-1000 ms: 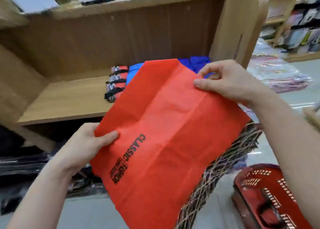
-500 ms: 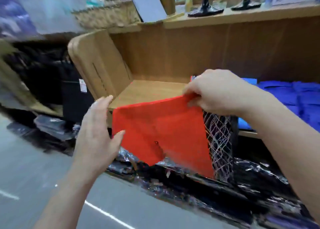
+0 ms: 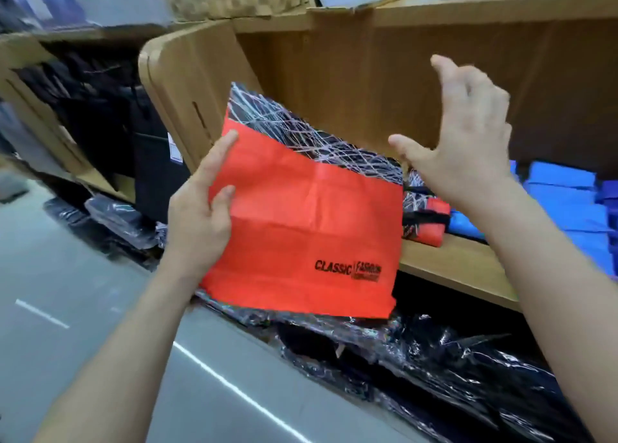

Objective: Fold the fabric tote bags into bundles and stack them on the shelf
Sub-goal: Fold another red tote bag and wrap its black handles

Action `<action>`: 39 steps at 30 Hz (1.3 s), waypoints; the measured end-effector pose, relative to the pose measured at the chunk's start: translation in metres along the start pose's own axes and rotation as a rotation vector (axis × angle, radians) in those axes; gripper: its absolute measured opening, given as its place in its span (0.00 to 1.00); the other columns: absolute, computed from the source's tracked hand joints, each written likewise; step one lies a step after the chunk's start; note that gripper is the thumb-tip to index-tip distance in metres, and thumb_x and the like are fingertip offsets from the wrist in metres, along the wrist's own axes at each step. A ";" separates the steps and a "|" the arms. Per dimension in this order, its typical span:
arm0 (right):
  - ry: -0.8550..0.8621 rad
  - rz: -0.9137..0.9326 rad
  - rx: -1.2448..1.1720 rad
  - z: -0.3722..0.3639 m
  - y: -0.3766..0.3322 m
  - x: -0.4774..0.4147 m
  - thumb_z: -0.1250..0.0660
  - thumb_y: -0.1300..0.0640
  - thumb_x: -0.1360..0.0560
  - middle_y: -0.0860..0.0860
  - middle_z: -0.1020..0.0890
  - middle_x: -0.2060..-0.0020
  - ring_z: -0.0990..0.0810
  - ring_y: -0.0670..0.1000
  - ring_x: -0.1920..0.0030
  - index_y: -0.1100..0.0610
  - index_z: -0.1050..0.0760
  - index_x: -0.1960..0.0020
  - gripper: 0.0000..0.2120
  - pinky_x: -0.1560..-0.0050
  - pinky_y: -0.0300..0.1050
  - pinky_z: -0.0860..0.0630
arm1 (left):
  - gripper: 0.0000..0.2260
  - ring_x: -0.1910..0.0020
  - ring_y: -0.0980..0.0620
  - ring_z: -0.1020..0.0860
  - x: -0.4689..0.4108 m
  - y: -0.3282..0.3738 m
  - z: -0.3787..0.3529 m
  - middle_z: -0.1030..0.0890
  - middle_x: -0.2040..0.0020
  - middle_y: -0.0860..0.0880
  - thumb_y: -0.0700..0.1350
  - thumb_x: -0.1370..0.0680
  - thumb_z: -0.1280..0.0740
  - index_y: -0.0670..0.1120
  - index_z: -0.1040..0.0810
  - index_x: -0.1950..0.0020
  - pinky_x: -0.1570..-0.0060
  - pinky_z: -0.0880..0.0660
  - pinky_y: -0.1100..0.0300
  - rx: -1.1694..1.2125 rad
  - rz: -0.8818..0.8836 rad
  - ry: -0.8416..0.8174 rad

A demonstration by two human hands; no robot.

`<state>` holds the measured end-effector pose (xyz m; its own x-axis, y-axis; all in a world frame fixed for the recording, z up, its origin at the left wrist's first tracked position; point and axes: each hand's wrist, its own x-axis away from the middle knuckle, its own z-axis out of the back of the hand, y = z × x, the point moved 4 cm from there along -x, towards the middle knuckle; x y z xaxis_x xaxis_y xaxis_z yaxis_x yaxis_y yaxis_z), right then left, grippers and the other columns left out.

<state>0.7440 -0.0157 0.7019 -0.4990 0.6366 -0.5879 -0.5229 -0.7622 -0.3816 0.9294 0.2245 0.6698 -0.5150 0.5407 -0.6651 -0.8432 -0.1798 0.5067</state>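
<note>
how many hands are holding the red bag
1. The left hand grips the bag at its left edge; the right hand hovers open beside it, seemingly not touching.

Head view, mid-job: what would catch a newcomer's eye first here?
The bright red fabric tote bag with black CLASSIC lettering fills the centre, gripped at its left edge by the left hand. The right hand hovers open up and to the right of it, touching nothing. Behind, at right, folded blue fabric bundles lie on the wooden shelf.
</note>
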 end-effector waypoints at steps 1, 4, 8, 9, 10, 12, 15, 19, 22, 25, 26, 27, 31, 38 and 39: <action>-0.081 -0.094 -0.051 -0.021 0.010 0.004 0.30 0.39 0.30 0.57 0.34 0.31 0.36 0.62 0.32 0.48 0.47 0.23 0.42 0.37 0.61 0.34 | 0.28 0.36 0.69 0.30 -0.006 -0.015 -0.004 0.26 0.35 0.60 0.28 0.25 0.39 0.50 0.30 0.29 0.34 0.37 0.71 0.022 0.009 0.001; -0.380 -0.257 -0.184 -0.082 0.020 0.027 0.32 0.40 0.28 0.60 0.26 0.36 0.29 0.64 0.36 0.52 0.48 0.24 0.41 0.37 0.57 0.31 | 0.24 0.41 0.71 0.28 -0.018 -0.059 -0.016 0.23 0.41 0.61 0.28 0.24 0.40 0.47 0.25 0.32 0.36 0.35 0.71 0.107 0.095 -0.007; -0.547 -0.335 -0.169 -0.136 0.007 0.049 0.32 0.40 0.27 0.59 0.27 0.33 0.29 0.63 0.33 0.49 0.51 0.23 0.42 0.33 0.57 0.32 | 0.22 0.38 0.69 0.28 -0.031 -0.108 -0.023 0.24 0.36 0.54 0.29 0.23 0.40 0.46 0.25 0.32 0.34 0.36 0.70 0.187 0.170 -0.020; -0.539 -0.350 -0.148 -0.144 0.002 0.049 0.32 0.39 0.27 0.58 0.28 0.31 0.30 0.63 0.32 0.49 0.52 0.22 0.42 0.32 0.57 0.33 | 0.22 0.38 0.68 0.27 -0.035 -0.119 -0.022 0.24 0.36 0.53 0.29 0.23 0.41 0.47 0.25 0.33 0.33 0.35 0.69 0.221 0.182 -0.012; -0.516 -0.356 -0.128 -0.151 -0.003 0.047 0.33 0.39 0.27 0.58 0.28 0.31 0.31 0.63 0.32 0.49 0.52 0.22 0.42 0.32 0.56 0.34 | 0.22 0.38 0.66 0.27 -0.038 -0.130 -0.020 0.24 0.36 0.53 0.29 0.24 0.41 0.48 0.25 0.34 0.33 0.35 0.68 0.254 0.192 0.002; -0.454 -0.401 -0.175 -0.160 -0.011 0.041 0.32 0.41 0.27 0.56 0.28 0.31 0.29 0.61 0.33 0.50 0.50 0.23 0.41 0.31 0.52 0.34 | 0.22 0.36 0.61 0.26 -0.045 -0.155 -0.018 0.23 0.38 0.52 0.29 0.24 0.40 0.48 0.25 0.35 0.31 0.34 0.63 0.319 0.215 0.031; -0.297 -0.530 -0.426 -0.170 -0.017 0.034 0.26 0.53 0.29 0.48 0.21 0.43 0.21 0.52 0.46 0.48 0.37 0.29 0.33 0.38 0.51 0.26 | 0.23 0.33 0.54 0.26 -0.053 -0.188 -0.024 0.23 0.37 0.49 0.29 0.25 0.41 0.47 0.25 0.34 0.28 0.35 0.55 0.391 0.241 0.021; 0.008 -0.480 -0.498 -0.167 -0.017 0.031 0.32 0.66 0.33 0.40 0.25 0.54 0.25 0.46 0.59 0.39 0.31 0.46 0.26 0.47 0.54 0.23 | 0.30 0.32 0.52 0.29 -0.063 -0.218 -0.051 0.28 0.32 0.48 0.30 0.29 0.40 0.49 0.30 0.30 0.29 0.36 0.52 0.262 0.277 -0.141; 0.179 -0.421 -0.423 -0.159 -0.019 0.026 0.36 0.67 0.34 0.38 0.26 0.53 0.27 0.42 0.55 0.40 0.32 0.50 0.23 0.50 0.48 0.27 | 0.34 0.30 0.46 0.34 -0.066 -0.217 -0.065 0.34 0.30 0.45 0.35 0.31 0.32 0.51 0.35 0.26 0.27 0.40 0.55 0.023 0.182 -0.226; 0.281 -0.377 -0.310 -0.157 -0.013 0.020 0.36 0.67 0.33 0.40 0.25 0.52 0.28 0.39 0.54 0.45 0.30 0.47 0.21 0.50 0.40 0.30 | 0.32 0.27 0.46 0.38 -0.055 -0.193 -0.085 0.35 0.26 0.45 0.54 0.31 0.28 0.54 0.31 0.28 0.26 0.44 0.53 0.014 -0.036 -0.503; 0.297 -0.373 -0.296 -0.160 -0.011 0.017 0.36 0.67 0.33 0.41 0.25 0.52 0.28 0.40 0.53 0.48 0.29 0.46 0.20 0.50 0.39 0.31 | 0.35 0.26 0.48 0.40 -0.048 -0.185 -0.095 0.36 0.25 0.48 0.63 0.33 0.29 0.57 0.32 0.28 0.25 0.44 0.49 0.025 -0.067 -0.698; 0.310 -0.378 -0.303 -0.164 -0.010 0.014 0.36 0.67 0.33 0.40 0.26 0.53 0.29 0.39 0.54 0.49 0.29 0.46 0.20 0.51 0.37 0.31 | 0.40 0.24 0.49 0.44 -0.039 -0.183 -0.106 0.40 0.23 0.50 0.71 0.37 0.32 0.61 0.35 0.27 0.25 0.45 0.46 -0.004 -0.081 -0.885; 0.299 -0.443 -0.336 -0.184 -0.002 0.004 0.38 0.68 0.33 0.43 0.25 0.52 0.26 0.40 0.53 0.51 0.29 0.46 0.19 0.49 0.40 0.28 | 0.41 0.22 0.50 0.53 -0.030 -0.201 -0.127 0.51 0.21 0.55 0.67 0.34 0.30 0.67 0.44 0.25 0.25 0.51 0.42 -0.296 -0.125 -1.135; -0.391 -0.201 -0.029 -0.204 -0.022 0.023 0.43 0.33 0.28 0.57 0.40 0.26 0.43 0.58 0.26 0.49 0.36 0.27 0.34 0.29 0.59 0.41 | 0.16 0.29 0.44 0.32 -0.063 -0.218 -0.126 0.28 0.28 0.50 0.48 0.19 0.39 0.57 0.26 0.31 0.29 0.37 0.52 -0.262 -0.156 -0.917; -0.575 -0.144 -0.064 -0.210 -0.030 0.030 0.46 0.28 0.30 0.54 0.42 0.24 0.45 0.55 0.24 0.47 0.38 0.25 0.38 0.26 0.59 0.43 | 0.15 0.31 0.44 0.30 -0.065 -0.217 -0.128 0.27 0.30 0.49 0.48 0.19 0.39 0.56 0.25 0.32 0.31 0.35 0.52 -0.277 -0.175 -0.910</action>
<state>0.8893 0.0016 0.5456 -0.7297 0.6817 -0.0535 -0.5791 -0.6577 -0.4818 1.1266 0.1230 0.5329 -0.1604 0.9869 0.0194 -0.9630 -0.1608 0.2165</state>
